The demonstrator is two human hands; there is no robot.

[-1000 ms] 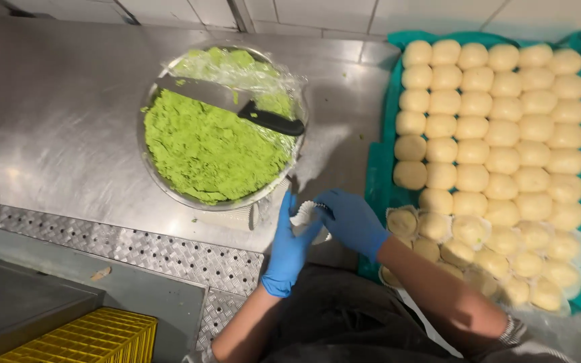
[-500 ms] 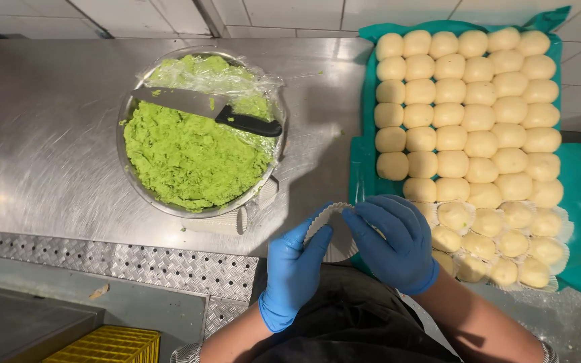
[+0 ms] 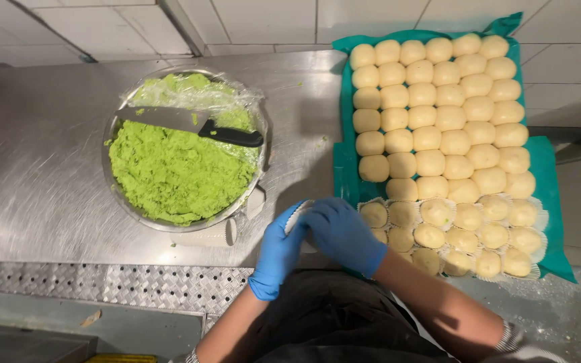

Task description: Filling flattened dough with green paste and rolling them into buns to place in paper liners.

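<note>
Both hands (image 3: pixel 317 238) pinching paper cup (image 3: pixel 295 216) — probably, bowl (image 3: pixel 119 195) near

Brushed stainless-steel counter (image 3: pixel 42 168), scuffed and glinting under overhead light, brightest low on its left part. Behind the counter, a wall of large white tiles (image 3: pixel 263 20) with thin grey grout lines and a dark seam running diagonally near the top left. Along the counter's front edge, a strip of embossed checker-plate metal (image 3: pixel 115 286). Below that strip, a grey ledge (image 3: pixel 102 329), dim and shadowed, with a small brown scrap (image 3: pixel 90 318) lying on it.
</note>
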